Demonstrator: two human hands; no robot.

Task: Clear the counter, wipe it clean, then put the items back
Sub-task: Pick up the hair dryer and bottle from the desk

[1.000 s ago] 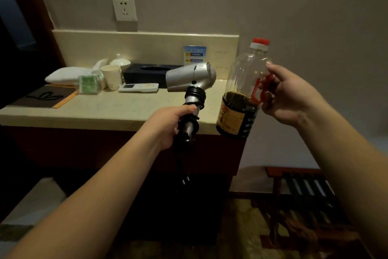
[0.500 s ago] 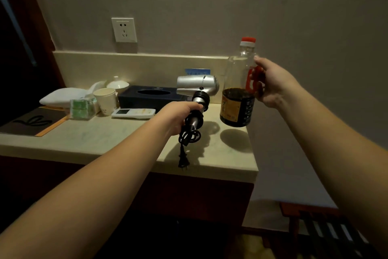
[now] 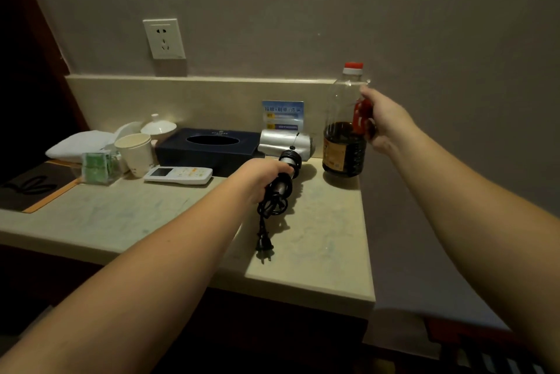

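Left hand [image 3: 257, 178]: fingers curled tight round the black handle of the hair dryer [image 3: 286, 146], low over the counter [image 3: 318, 252]. The dryer's silver barrel lies roughly level, its long axis running left to right along the back of the counter, nozzle end toward the tissue box [image 3: 209, 146] and just beside it, rear grille toward the bottle [image 3: 344, 128]. The handle slants down and toward the camera. The bundled cord hangs from the handle; its plug [image 3: 264, 245] lies on the counter.

Right hand [image 3: 383, 122]: fingers wrapped round the bottle's red handle. The bottle stands upright, red cap on top, dark liquid in the lower part, at the counter's back right corner; whether its base touches the surface cannot be told.

Left of the tissue box: remote control [image 3: 178, 174], paper cup [image 3: 135, 152], folded white towel [image 3: 78, 145].
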